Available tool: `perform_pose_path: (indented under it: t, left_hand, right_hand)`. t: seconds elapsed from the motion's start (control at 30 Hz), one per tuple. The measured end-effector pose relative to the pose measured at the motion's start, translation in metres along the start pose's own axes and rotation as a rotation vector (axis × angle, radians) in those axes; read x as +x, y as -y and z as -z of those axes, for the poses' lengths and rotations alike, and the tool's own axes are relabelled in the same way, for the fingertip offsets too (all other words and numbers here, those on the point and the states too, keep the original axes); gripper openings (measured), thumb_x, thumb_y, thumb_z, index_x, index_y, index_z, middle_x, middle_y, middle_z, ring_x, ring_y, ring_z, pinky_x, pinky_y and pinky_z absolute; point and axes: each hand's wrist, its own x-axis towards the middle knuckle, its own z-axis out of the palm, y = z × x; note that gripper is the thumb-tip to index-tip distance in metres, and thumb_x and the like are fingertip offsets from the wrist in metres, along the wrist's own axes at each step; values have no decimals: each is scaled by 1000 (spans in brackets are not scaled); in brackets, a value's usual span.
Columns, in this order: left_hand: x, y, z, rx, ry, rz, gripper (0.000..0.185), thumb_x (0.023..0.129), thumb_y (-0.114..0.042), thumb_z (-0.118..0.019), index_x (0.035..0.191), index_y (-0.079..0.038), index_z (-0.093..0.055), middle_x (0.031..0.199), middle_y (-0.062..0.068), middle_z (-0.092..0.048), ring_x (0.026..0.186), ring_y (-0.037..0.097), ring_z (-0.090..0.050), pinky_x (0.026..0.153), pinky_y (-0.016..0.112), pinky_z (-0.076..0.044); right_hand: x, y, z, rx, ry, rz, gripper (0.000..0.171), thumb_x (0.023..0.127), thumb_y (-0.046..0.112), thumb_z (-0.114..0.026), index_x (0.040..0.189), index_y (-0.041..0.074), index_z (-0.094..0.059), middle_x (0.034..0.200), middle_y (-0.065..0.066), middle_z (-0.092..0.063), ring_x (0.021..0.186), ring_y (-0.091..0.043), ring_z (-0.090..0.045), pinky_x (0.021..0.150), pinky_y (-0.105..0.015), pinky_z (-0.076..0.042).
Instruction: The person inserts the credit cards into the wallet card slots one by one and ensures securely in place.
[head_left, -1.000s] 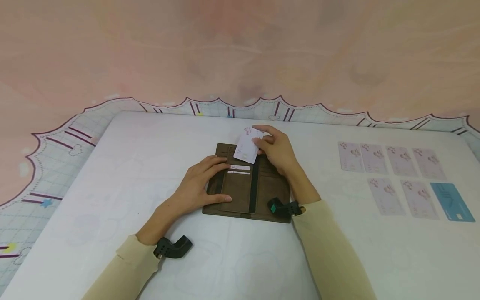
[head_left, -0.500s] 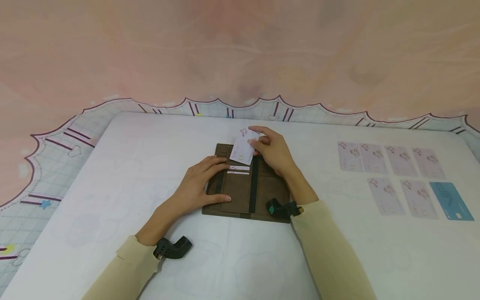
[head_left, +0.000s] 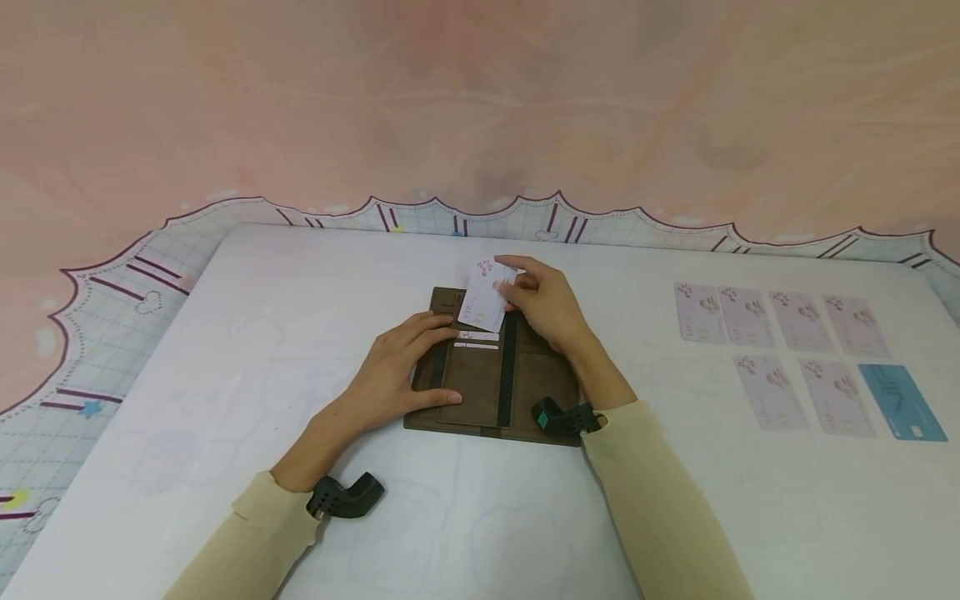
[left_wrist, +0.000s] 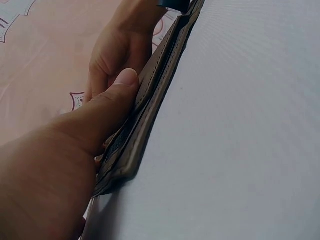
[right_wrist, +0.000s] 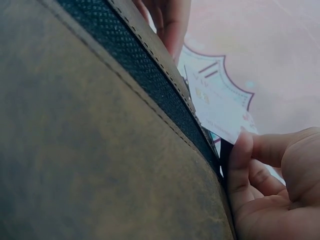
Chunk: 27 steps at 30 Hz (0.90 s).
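A brown wallet (head_left: 477,383) lies unfolded on the white table, with two white card edges showing in slots of its left panel. My right hand (head_left: 551,304) pinches a white card (head_left: 483,302) with pink flower marks by its right side. The card's lower edge sits right at the top slots, tilted a little. In the right wrist view the card (right_wrist: 215,107) stands up at the far side of the wallet. My left hand (head_left: 393,367) rests on the wallet's left side, fingers near the slots and thumb (left_wrist: 112,105) lower on the panel.
To the right, several pale cards (head_left: 806,323) lie in two rows, with a blue card (head_left: 904,403) at the end of the nearer row. A patterned cloth border (head_left: 465,218) runs along the table's far edge. A black wrist camera (head_left: 347,495) sits on the left wrist.
My right hand has shifted the card slightly left and down, bringing its lower edge closer to the wallet's slots. The left hand has stayed on the wallet.
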Motion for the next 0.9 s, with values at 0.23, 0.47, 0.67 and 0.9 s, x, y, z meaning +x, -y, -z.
perform_pose_path:
  t: [0.23, 0.47, 0.67, 0.9]
  left_hand:
    - [-1, 0, -1, 1, 8, 9, 80, 76, -48, -77, 140, -12, -46, 149, 7, -37, 141, 29, -23, 107, 59, -23]
    - [-3, 1, 0, -5, 24, 29, 92, 74, -49, -79, 146, -11, -38, 151, 9, -34, 141, 29, -21, 108, 57, -20]
    - [-4, 4, 3, -20, 77, -2, 103, 68, -51, -81, 149, -9, -34, 155, 6, -28, 143, 27, -16, 111, 54, -16]
    - [-6, 7, 6, -26, 135, -58, 115, 63, -55, -83, 150, -5, -28, 157, 8, -22, 145, 27, -10, 115, 48, -8]
  right_hand:
    - [0, 0, 0, -24, 8, 4, 39, 93, 12, -63, 132, 19, -59, 78, -10, -62, 71, -22, -62, 68, -29, -46]
    - [-2, 0, 1, -76, 20, 28, 40, 94, 13, -62, 133, 19, -58, 76, -9, -59, 68, -22, -58, 64, -31, -42]
    - [-2, -1, 0, -129, 9, 55, 39, 95, 15, -62, 134, 20, -57, 76, -7, -59, 66, -20, -58, 61, -31, -41]
    - [-2, -2, -3, -110, -31, 60, 38, 93, 17, -65, 130, 21, -60, 77, -5, -63, 67, -18, -62, 66, -31, -44]
